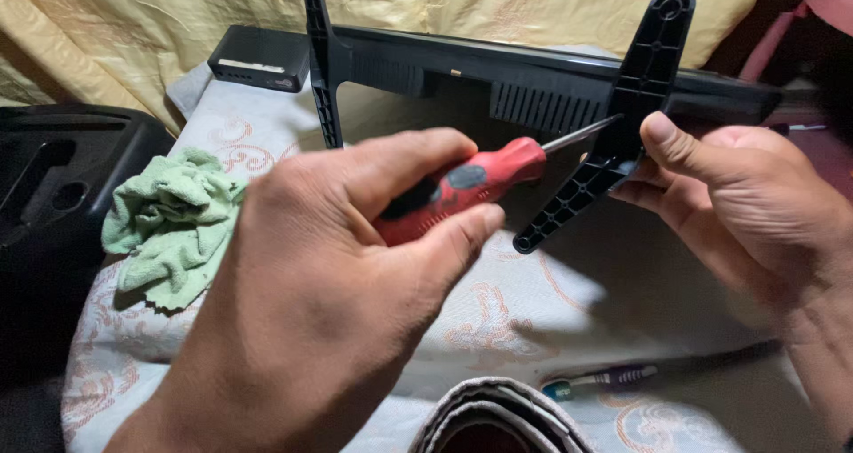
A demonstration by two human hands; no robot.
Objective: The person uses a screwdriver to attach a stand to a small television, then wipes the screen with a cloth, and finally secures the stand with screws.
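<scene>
Gripping red screwdriver [462, 189] in left hand [329, 302] fingers | right hand [746, 204] fingers pinching black stand leg [622, 115]

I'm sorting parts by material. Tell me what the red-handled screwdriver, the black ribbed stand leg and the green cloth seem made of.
Red-handled screwdriver: matte plastic or rubbery grip with dark inlays, shiny metal shaft. Black ribbed stand leg: likely moulded plastic, judging by its hollow ribs and dull sheen. Green cloth: soft napped fabric, crumpled, probably microfibre or terry.
</scene>
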